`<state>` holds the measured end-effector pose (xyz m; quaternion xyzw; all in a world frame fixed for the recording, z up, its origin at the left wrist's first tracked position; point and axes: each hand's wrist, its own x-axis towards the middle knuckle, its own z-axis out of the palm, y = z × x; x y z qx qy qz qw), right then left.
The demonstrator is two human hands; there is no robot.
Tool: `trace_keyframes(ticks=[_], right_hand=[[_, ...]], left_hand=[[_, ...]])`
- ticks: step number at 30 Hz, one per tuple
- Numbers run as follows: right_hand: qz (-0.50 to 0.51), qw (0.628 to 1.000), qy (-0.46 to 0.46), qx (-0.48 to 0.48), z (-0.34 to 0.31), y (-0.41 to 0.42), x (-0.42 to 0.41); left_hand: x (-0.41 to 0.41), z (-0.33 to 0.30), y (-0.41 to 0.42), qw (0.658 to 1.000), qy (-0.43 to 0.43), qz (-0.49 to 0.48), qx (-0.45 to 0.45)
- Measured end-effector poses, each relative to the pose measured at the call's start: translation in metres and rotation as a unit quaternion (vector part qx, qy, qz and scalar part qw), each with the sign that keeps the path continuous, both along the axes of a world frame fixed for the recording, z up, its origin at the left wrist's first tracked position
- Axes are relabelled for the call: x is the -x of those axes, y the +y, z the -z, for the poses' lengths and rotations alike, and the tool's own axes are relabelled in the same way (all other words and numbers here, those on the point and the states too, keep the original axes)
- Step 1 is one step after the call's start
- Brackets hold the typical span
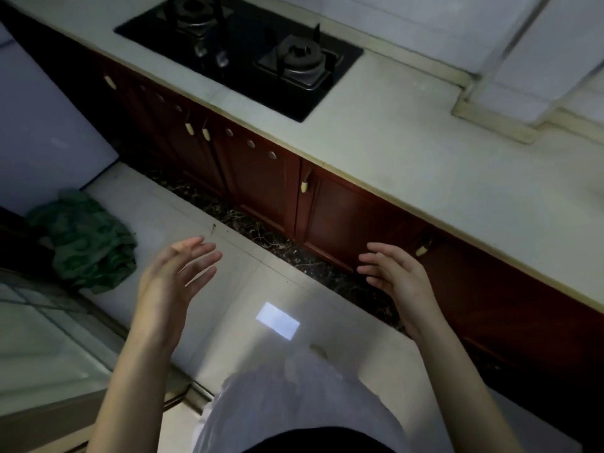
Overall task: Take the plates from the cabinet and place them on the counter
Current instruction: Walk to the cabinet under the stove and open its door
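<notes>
Red-brown wooden cabinet doors [343,220] stand shut just beyond my fingertips — plates nowhere visible. My left hand [173,276] and right hand [397,273] hover spread wide, empty, palms facing, below the pale stone counter [425,152].

Ahead of our right hand [397,276] we see dark red-brown cabinet doors [343,220] with cream handles [304,186], under a pale greenish-white counter [441,165]. Beyond lies a black stove [242,50]. Left of our left hand [173,276], a green patterned cloth [85,243].
</notes>
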<state>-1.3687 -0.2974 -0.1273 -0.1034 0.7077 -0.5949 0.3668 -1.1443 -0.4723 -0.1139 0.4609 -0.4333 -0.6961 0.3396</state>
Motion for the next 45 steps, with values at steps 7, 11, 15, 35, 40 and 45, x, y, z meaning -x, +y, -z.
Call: trace_keyframes(ticks=[7,11,15,35,40,45], right_hand=[[-0.104,0.994,-0.037,-0.021,0.009,-0.092,0.012],[-0.129,0.991,-0.041,-0.023,0.019,-0.153,0.004],[-0.131,0.99,-0.039,-0.025,0.03,-0.224,-0.012],[-0.1,0.993,-0.057,-0.01,0.082,-0.485,-0.031],[-0.093,0.994,-0.055,-0.032,0.107,-0.539,-0.014],[-0.08,0.991,-0.072,-0.078,0.139,-0.582,-0.001]], left_hand=[[-0.02,0.021,-0.039,0.994,-0.02,-0.101,-0.025],[-0.037,0.032,-0.082,0.991,-0.035,-0.129,-0.028],[-0.052,0.04,-0.15,0.988,-0.048,-0.145,-0.016],[-0.032,0.087,-0.414,0.998,-0.039,-0.039,0.012],[0.022,0.11,-0.474,1.0,-0.016,-0.002,-0.015],[0.068,0.143,-0.521,0.996,-0.035,0.07,-0.036]])
